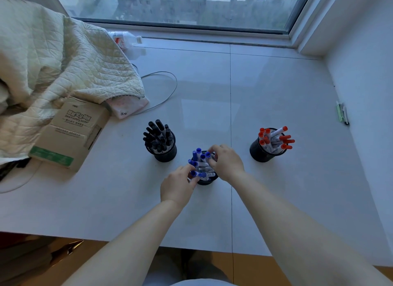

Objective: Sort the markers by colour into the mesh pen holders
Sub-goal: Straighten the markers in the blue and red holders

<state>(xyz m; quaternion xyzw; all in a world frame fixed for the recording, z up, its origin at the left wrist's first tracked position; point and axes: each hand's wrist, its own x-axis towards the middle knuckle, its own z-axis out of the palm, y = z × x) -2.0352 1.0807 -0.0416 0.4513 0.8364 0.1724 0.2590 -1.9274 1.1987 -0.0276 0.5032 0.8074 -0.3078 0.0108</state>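
The crowded middle mesh holder (205,180) looks liable to tip, or to spill a leaning blue marker (196,174), if either hand pushes sideways; the left hand (178,186) pinches that marker at the rim; the right hand (226,162) curls over neighbouring blue caps; black markers (158,136) and red markers (274,138) stand sorted in flanking holders.

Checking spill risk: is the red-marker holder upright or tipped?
Upright. The mesh holder with red markers stands on its base on the white surface, markers fanning up out of its open top.
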